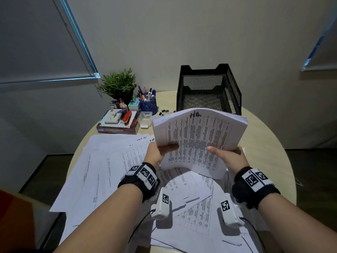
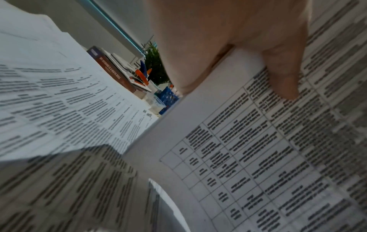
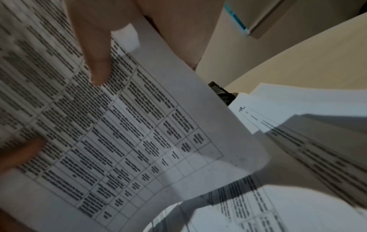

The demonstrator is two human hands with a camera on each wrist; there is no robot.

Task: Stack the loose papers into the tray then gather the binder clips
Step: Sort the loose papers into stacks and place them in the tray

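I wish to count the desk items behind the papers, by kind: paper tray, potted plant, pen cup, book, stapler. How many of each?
black mesh paper tray: 1
potted plant: 1
blue pen cup: 1
book: 1
red stapler: 1
Total: 5

A round, pale beige table [image 1: 269,143] carries everything. Loose white printed paper sheets [image 1: 113,167] lie fanned over its surface below and to the left of the fingers [image 1: 168,147]. Beyond the fingers stands a black wire-mesh tray [image 1: 209,88]; small black binder clips [image 1: 165,112] lie just left of its base. Further left sit a blue perforated pen cup [image 1: 148,105], a small clear plastic box [image 1: 145,118], a green potted plant [image 1: 118,84] and a dark book [image 1: 116,129].
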